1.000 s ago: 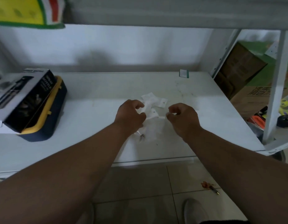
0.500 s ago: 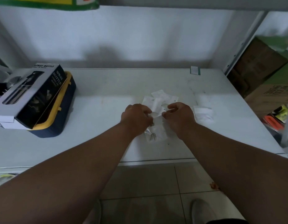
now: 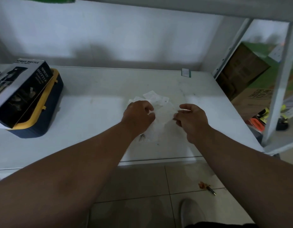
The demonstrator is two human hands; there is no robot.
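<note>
Plastic, thin and clear, is what we hold between our hands: a small see-through plastic pouch (image 3: 162, 120), lifted just above the white shelf board (image 3: 93, 112), not far from its front edge. Our left hand (image 3: 137, 116) has the fingers curled and pinches the left edge of the pouch. Our right hand (image 3: 192, 120) pinches the right edge between thumb and fingertips. The two hands are a little apart, so the film is stretched between them. We judge that this is done to pull the mouth open or to flatten the film, so that the content can be seen or reached.

Some small grey metal pieces (image 3: 142, 137) show under the left wrist; whether they lie inside the pouch or on the board, we cannot tell. A few small white paper slips (image 3: 156, 97) lie on the board just behind the hands, probably out of the way there. Well apart on the left, a black-and-grey spray bottle carton (image 3: 22, 89) leans on a navy case with yellow rim (image 3: 50, 116), leaving room for the work.
</note>
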